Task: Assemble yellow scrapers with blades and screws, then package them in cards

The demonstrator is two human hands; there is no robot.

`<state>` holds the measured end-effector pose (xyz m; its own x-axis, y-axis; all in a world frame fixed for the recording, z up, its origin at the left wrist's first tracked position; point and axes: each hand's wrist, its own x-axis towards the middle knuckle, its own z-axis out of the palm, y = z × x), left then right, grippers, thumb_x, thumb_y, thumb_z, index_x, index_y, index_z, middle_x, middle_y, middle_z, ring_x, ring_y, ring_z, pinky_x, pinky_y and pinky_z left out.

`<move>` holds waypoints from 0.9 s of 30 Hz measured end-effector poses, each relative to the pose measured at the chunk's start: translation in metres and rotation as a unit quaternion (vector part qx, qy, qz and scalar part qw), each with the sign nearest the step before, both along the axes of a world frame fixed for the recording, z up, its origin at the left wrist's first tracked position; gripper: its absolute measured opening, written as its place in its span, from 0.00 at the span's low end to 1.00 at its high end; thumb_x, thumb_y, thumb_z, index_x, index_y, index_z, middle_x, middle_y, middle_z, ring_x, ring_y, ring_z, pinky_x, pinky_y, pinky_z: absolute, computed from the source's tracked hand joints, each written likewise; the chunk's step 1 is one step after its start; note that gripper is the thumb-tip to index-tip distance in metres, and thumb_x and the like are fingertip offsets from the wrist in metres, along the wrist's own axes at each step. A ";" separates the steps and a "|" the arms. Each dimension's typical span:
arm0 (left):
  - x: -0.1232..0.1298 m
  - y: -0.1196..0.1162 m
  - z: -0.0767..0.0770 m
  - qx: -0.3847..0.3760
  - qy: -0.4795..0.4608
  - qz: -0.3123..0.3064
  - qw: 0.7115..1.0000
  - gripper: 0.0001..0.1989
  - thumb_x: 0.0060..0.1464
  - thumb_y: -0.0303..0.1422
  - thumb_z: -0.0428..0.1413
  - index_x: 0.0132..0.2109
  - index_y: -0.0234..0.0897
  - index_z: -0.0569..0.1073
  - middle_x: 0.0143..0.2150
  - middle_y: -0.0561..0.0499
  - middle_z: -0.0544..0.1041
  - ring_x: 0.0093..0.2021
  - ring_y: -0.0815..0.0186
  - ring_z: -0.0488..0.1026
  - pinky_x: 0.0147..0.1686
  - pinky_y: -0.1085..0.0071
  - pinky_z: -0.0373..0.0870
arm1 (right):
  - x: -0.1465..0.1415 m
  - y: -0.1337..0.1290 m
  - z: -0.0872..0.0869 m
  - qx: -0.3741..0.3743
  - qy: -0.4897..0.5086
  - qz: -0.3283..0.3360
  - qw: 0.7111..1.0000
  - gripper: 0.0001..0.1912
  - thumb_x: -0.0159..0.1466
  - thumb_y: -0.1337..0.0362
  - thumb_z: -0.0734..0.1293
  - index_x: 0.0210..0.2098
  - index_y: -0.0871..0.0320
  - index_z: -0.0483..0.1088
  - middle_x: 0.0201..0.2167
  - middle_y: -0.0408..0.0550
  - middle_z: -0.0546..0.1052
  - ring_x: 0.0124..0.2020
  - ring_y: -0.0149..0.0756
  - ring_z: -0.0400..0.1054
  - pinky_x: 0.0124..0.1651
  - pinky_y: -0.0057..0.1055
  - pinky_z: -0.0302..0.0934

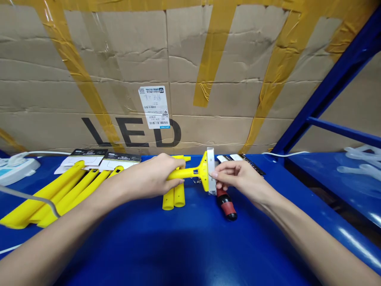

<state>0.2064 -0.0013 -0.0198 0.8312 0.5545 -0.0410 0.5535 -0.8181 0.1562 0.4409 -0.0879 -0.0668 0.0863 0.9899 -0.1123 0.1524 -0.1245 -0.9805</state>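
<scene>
"LED" (131, 132) stands on the cardboard box (143, 39), its white label (154, 107) unclear

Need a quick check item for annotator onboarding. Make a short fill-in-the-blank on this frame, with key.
1. The hand gripping the handle of the scraper is the ____ one.
2. The tool lying by the right hand is black and ____.
3. Printed largest in black on the carton is the word ____.
4. The table under it all is ____.

Missing words: left; red; LED; blue.
</scene>
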 end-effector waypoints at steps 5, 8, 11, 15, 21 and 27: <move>-0.001 0.002 -0.001 -0.002 -0.008 -0.015 1.000 0.09 0.63 0.39 0.53 0.43 0.40 0.74 0.37 0.47 0.78 0.34 0.60 0.75 0.32 0.68 0.65 | 0.000 0.000 0.000 0.000 -0.009 0.007 1.000 0.21 0.47 0.52 0.81 0.29 0.60 0.74 0.19 0.45 0.78 0.22 0.31 0.71 0.29 0.29 0.65; -0.001 0.002 0.001 0.001 -0.009 -0.016 1.000 0.07 0.62 0.36 0.54 0.44 0.40 0.73 0.37 0.48 0.78 0.36 0.59 0.75 0.33 0.69 0.65 | -0.002 -0.001 0.003 -0.002 -0.003 0.012 1.000 0.22 0.46 0.53 0.82 0.31 0.59 0.74 0.19 0.43 0.77 0.22 0.31 0.70 0.29 0.29 0.65; -0.002 0.002 0.002 -0.006 -0.008 -0.024 1.000 0.07 0.61 0.34 0.55 0.46 0.40 0.73 0.40 0.48 0.78 0.39 0.59 0.75 0.34 0.69 0.65 | -0.004 -0.002 0.004 0.012 -0.001 0.014 1.000 0.21 0.46 0.54 0.82 0.32 0.59 0.75 0.22 0.42 0.77 0.22 0.31 0.70 0.28 0.29 0.65; -0.004 0.004 0.000 -0.029 0.000 -0.046 0.999 0.09 0.63 0.35 0.53 0.48 0.41 0.73 0.42 0.48 0.79 0.38 0.60 0.75 0.36 0.68 0.66 | -0.005 -0.003 0.005 0.021 0.000 0.009 1.000 0.19 0.48 0.54 0.81 0.30 0.59 0.75 0.23 0.43 0.77 0.22 0.29 0.69 0.28 0.28 0.65; -0.004 0.001 0.001 -0.024 0.001 -0.045 0.999 0.05 0.62 0.34 0.54 0.43 0.41 0.73 0.39 0.49 0.78 0.38 0.61 0.75 0.36 0.69 0.66 | -0.006 -0.002 0.008 0.019 0.003 0.012 1.000 0.20 0.43 0.57 0.83 0.25 0.59 0.72 0.21 0.41 0.75 0.23 0.29 0.68 0.28 0.28 0.63; -0.001 -0.005 0.004 -0.032 -0.008 -0.047 0.998 0.09 0.63 0.35 0.54 0.48 0.42 0.75 0.42 0.48 0.79 0.41 0.59 0.76 0.38 0.69 0.68 | -0.010 -0.004 0.009 0.023 0.006 0.003 1.000 0.20 0.42 0.59 0.83 0.24 0.59 0.71 0.20 0.39 0.72 0.21 0.26 0.63 0.25 0.25 0.57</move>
